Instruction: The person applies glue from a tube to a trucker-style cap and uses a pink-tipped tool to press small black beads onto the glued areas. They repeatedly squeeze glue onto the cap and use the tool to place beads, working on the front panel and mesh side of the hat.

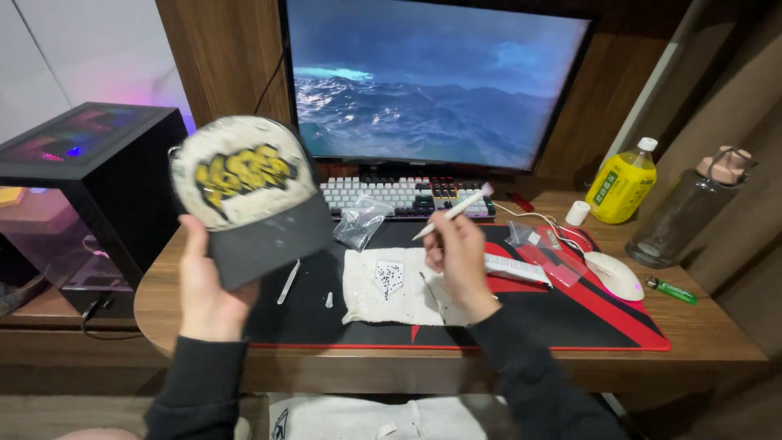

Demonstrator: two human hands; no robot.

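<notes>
Landmark: the white cloth (383,297), lying flat on the black and red desk mat (570,322) on the wooden surface (717,330); every place below is told from it.
Left hand (204,285): raised to the left of the cloth, its grip pinched on the dark brim of a cap (248,191), thumb on the near side.
Cap: held in the air above the mat's left part, up and left of the cloth, pale crown with a yellow and black design turned toward the camera (the crown is blurred, so finer detail cannot be told).
Right hand (456,257): over the cloth's right edge, fingers closed around a white pen-shaped tool (453,212).
Tool: slants up and to the right from the hand, tip toward the keyboard (407,195) beyond the cloth.
On the cloth: a small patch of dark specks (389,279), perhaps beads.
Left of the cloth: a slim white stick (288,282) and a tiny white piece (328,300), both on the mat.
Behind the cloth: a clear plastic bag (358,222).
Right of the cloth: a white tube (517,269), a white mouse (617,275), a green lighter (673,291), a yellow bottle (621,184).
Far behind: a monitor (432,81).
</notes>
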